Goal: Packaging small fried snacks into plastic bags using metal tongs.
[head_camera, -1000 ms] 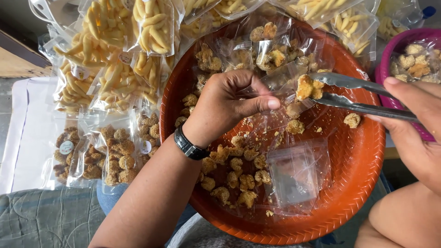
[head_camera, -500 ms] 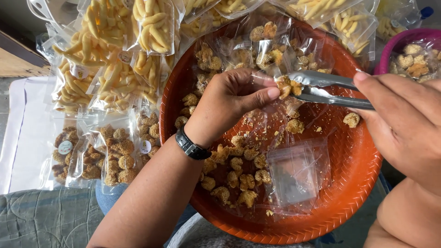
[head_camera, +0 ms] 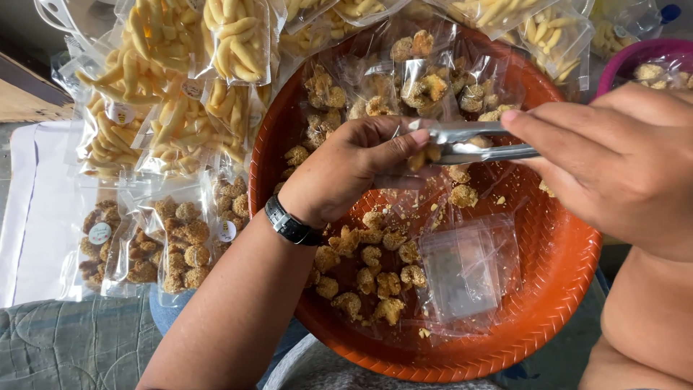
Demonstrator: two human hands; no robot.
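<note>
The left hand [head_camera: 346, 170] pinched a thin clear bag [head_camera: 404, 173] open at the basin's [head_camera: 563, 289] centre. From three o'clock the right hand [head_camera: 606, 159], closed on metal tongs [head_camera: 476, 142], brought in what looked like a crumbly snack [head_camera: 426, 155]: light, brittle, best nipped gently.

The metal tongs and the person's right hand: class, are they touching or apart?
Touching. The head view shows the right hand with its fingers closed over the handle end of the metal tongs, no gap between them.
</note>
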